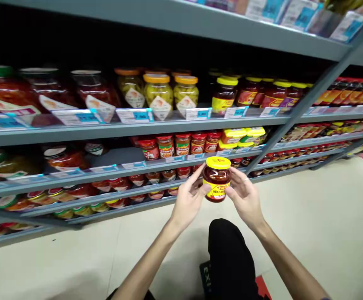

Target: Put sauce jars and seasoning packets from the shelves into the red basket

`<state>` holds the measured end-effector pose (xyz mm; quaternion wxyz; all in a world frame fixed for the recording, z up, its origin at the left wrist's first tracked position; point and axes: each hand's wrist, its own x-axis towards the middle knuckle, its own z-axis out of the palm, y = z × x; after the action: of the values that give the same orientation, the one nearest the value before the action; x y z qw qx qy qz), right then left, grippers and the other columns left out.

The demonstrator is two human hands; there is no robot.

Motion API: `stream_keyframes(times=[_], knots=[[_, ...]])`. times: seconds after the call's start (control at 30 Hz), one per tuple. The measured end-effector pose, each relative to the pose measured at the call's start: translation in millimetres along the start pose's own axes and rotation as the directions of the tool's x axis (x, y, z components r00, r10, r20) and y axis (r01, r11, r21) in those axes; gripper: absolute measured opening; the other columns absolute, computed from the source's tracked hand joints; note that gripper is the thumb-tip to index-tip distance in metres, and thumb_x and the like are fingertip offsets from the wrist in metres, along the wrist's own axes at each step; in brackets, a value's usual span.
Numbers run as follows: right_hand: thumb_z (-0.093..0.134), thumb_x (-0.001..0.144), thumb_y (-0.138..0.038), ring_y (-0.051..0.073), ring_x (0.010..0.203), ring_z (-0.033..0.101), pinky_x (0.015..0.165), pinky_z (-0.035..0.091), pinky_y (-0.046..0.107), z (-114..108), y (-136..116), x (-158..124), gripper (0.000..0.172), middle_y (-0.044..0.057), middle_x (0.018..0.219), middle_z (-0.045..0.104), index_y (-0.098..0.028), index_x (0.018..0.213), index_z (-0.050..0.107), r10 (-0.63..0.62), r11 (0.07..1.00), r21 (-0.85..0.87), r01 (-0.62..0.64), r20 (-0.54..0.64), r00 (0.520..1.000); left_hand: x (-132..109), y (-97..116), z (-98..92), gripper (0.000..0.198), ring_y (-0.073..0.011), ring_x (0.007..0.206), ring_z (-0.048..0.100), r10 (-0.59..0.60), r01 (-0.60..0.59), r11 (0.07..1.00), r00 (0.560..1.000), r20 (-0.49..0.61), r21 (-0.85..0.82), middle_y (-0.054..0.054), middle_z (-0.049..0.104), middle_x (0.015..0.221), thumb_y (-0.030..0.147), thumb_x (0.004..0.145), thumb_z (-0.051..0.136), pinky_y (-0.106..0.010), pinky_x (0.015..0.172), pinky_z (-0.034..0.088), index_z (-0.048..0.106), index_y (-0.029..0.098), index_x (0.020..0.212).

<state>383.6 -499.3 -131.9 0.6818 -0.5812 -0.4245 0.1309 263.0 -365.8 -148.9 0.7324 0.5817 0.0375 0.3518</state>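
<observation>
Between my two hands I hold a jar of dark red sauce (pixel 216 180) with a yellow lid and a yellow label facing me. My left hand (pixel 191 195) grips its left side, thumb at the front. On the other side my right hand (pixel 243 192) grips the glass in the same way. The jar is upright, in front of the shelves and above my knee. Fingertips behind it are partly hidden.
A grey shelf rack (pixel 169 123) runs across the view with several rows of jars. Yellow-lidded dark jars (pixel 223 95) stand behind price tags on the upper row, near orange-lidded jars (pixel 159 93). Below is a pale tiled floor (pixel 319 208); my black-clad knee (pixel 228 250) is close beneath.
</observation>
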Motion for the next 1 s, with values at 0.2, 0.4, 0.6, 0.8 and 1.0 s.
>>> stream_keyframes(times=[0.2,0.4,0.6,0.8,1.0], knots=[[0.082,0.084,-0.037,0.025,0.129,0.062,0.104,0.058,0.039,-99,-30,52,0.06,0.008,0.139,0.065,-0.031,0.138,0.056,-0.109,0.994,0.009,0.109,0.13,0.986,51,6,95.1,0.066,-0.0312,0.149,0.042,0.178,-0.168,0.966,0.984,-0.031,0.197,-0.011,0.049,0.158,0.052,0.093,0.066,-0.041,0.122,0.039,0.05,0.024,0.151],[0.083,0.077,-0.054,0.029,0.126,0.064,0.102,0.06,0.045,-157,-85,135,0.082,0.01,0.143,0.06,-0.033,0.146,0.043,-0.273,0.955,-0.044,0.293,0.253,0.928,124,52,156.3,0.052,-0.0254,0.141,0.052,0.376,-0.382,0.815,0.921,0.102,0.436,-0.013,0.055,0.152,0.047,0.098,0.06,-0.04,0.118,0.044,0.05,0.024,0.144],[0.074,0.081,-0.066,0.033,0.132,0.059,0.103,0.057,0.05,-163,-90,218,0.094,0.015,0.148,0.053,-0.027,0.155,0.032,-0.455,0.837,-0.159,0.524,0.333,0.826,189,81,157.5,0.05,-0.0256,0.118,0.067,0.543,-0.407,0.511,0.836,0.084,0.757,-0.016,0.066,0.135,0.049,0.095,0.064,-0.042,0.104,0.054,0.063,0.016,0.132],[0.07,0.082,-0.067,0.036,0.137,0.054,0.106,0.054,0.054,-140,-76,265,0.09,0.018,0.153,0.046,-0.022,0.152,0.034,-0.547,0.75,-0.245,0.615,0.293,0.784,230,83,141.3,0.053,-0.0264,0.116,0.068,0.569,-0.463,0.503,0.813,0.124,0.73,-0.015,0.068,0.13,0.048,0.096,0.062,-0.043,0.102,0.057,0.059,0.015,0.138],[0.074,0.076,-0.071,0.037,0.134,0.056,0.103,0.056,0.056,-128,-63,276,0.093,0.019,0.148,0.052,-0.021,0.146,0.039,-0.512,0.758,-0.284,0.587,0.297,0.806,243,71,122.9,0.048,-0.0281,0.118,0.064,0.625,-0.41,0.307,0.767,0.143,0.859,-0.014,0.064,0.127,0.046,0.097,0.061,-0.044,0.1,0.056,0.061,0.015,0.133]])
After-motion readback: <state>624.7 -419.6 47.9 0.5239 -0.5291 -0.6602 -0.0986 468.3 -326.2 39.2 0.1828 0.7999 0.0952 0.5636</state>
